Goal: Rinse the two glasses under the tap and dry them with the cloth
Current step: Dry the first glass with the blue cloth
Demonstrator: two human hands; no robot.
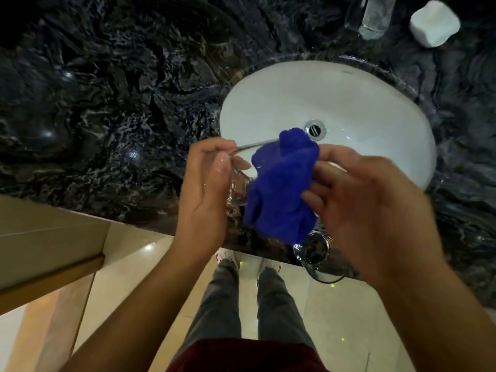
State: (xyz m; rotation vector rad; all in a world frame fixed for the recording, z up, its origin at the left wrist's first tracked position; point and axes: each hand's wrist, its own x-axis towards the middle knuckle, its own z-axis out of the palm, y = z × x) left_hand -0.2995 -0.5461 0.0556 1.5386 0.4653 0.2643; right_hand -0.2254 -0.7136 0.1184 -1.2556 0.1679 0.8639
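1. Nearest the camera: my two bare forearms rise from the bottom edge. Below them I see grey trouser legs and pale glossy floor tiles (335,312).
2. My left hand (206,189) is curled around a clear glass (237,183), thumb along its near side and fingertips at the thin rim. The glass is tilted, mouth toward the basin; its wall is smooth and transparent and mostly hidden by palm and cloth.
3. My right hand (370,208) is motion-blurred. Its fingers pinch the blue cloth (279,189), a fuzzy, bunched microfibre wad. The upper end of the cloth is stuffed over the rim into the mouth of the glass; the lower end hangs loose.
4. Just below the cloth, a second glass (318,255) lies on the counter at its front edge, clear and round with a dark rim line. I cannot tell whether it is wet.
5. The counter (112,103) is polished black stone with white veining, glossy with light spots.
6. Set in it, an oval white ceramic sink (308,98), smooth and glazed, with a round chrome drain (314,129) just beyond the cloth top.
7. Farthest, top right: a white rounded soap-like block (434,22) and beside it a blurred clear cylinder (375,17), both on the counter behind the basin.
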